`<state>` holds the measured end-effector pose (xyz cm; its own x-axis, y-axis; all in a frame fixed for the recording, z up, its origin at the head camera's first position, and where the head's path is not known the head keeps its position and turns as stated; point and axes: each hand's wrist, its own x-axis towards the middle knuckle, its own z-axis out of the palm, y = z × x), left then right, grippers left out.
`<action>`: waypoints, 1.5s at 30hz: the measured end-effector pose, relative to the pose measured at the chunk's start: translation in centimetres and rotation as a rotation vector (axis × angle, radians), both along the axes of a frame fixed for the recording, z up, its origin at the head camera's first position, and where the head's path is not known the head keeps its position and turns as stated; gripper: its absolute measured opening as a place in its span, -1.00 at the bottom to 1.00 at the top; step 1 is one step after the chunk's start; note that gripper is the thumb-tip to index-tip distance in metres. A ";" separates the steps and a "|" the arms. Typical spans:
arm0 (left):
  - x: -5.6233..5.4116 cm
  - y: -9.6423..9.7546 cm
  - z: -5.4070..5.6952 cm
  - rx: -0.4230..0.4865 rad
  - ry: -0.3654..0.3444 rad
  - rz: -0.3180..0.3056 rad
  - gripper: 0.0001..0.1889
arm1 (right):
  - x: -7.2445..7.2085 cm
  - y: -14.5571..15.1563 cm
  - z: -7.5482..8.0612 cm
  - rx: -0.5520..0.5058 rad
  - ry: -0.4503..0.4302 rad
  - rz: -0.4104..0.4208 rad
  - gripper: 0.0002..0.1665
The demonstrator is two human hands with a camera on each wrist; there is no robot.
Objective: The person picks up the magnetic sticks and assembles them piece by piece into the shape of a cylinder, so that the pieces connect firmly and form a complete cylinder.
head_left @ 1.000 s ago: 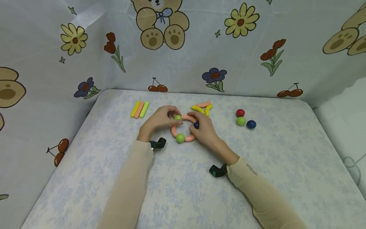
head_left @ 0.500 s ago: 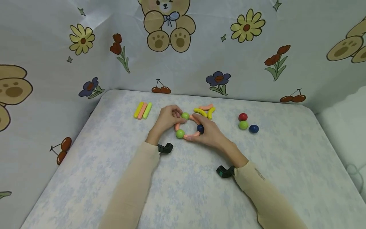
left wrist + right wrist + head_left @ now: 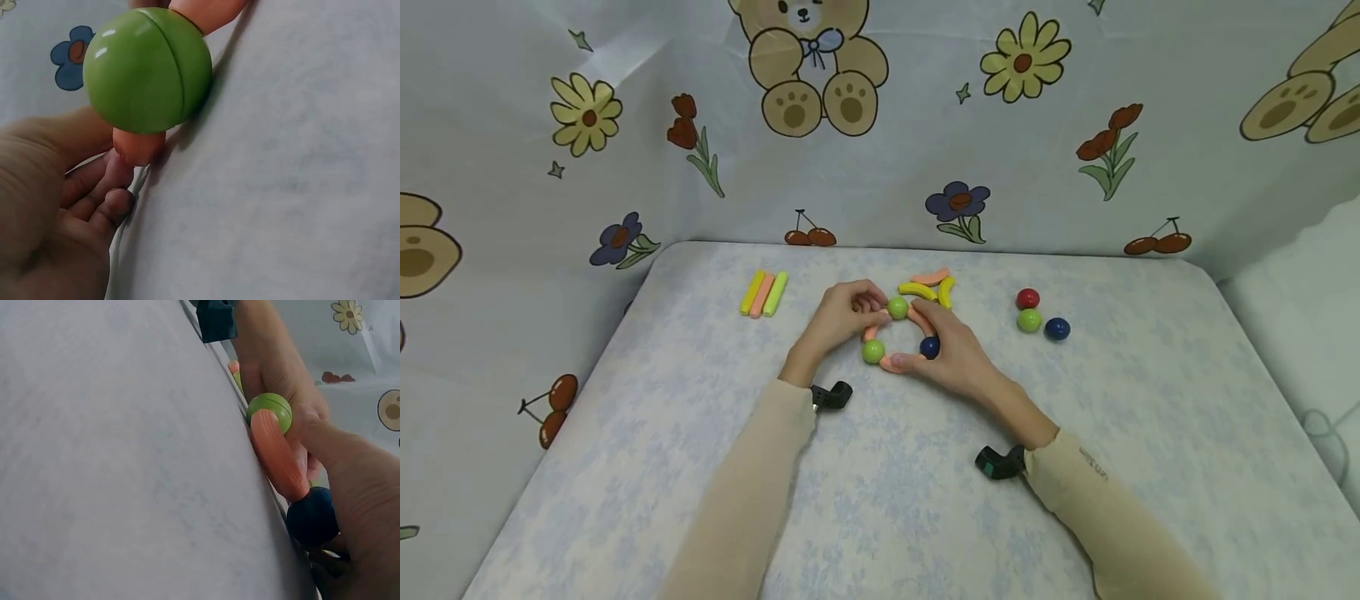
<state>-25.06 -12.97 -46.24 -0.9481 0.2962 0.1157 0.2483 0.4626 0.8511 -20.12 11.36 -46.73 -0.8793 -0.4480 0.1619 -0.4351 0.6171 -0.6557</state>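
Observation:
A ring of orange curved rods joined by balls lies on the table between the hands. Its balls are an upper green ball (image 3: 898, 308), a lower green ball (image 3: 873, 352) and a dark blue ball (image 3: 929, 347). My left hand (image 3: 848, 313) pinches the left orange curved rod (image 3: 139, 147) beside the upper green ball. Around the ring's right side curves my right hand (image 3: 961, 352), its thumb on the lower orange curved rod (image 3: 275, 453) and its fingers at the upper right orange curved rod (image 3: 920, 320). These fingers and the palm partly hide the blue ball.
Three straight rods, yellow, orange and green (image 3: 762, 294), lie at the back left. Behind the ring are a loose orange curved rod (image 3: 930, 277) and two yellow ones (image 3: 917, 291). Red (image 3: 1027, 298), green (image 3: 1029, 320) and blue (image 3: 1057, 329) balls sit to the right.
My left hand and the upper green ball have moved right. My right hand has spread, its thumb going from near the blue ball to the lower rod. The head view has shifted slightly.

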 end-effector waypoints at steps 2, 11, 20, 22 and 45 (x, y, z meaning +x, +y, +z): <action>0.0 -0.1 0.1 -0.001 -0.011 -0.015 -0.80 | -0.2 0.0 0.0 -0.004 -0.003 0.007 0.19; 0.4 -1.2 0.9 -0.030 -0.002 0.050 -0.85 | 0.0 0.4 -0.6 -0.034 -0.008 0.008 0.10; 0.5 -6.3 3.1 -0.034 0.156 0.475 -0.86 | -0.2 0.7 -0.7 -0.069 0.027 0.011 0.03; 0.5 -7.4 3.0 -0.063 0.180 0.559 -0.86 | -0.2 0.8 -0.7 -0.090 0.035 0.003 -0.02; 0.5 -7.4 2.5 -0.359 0.186 0.687 -0.80 | -0.3 1.0 -0.5 -0.051 -0.011 0.058 0.25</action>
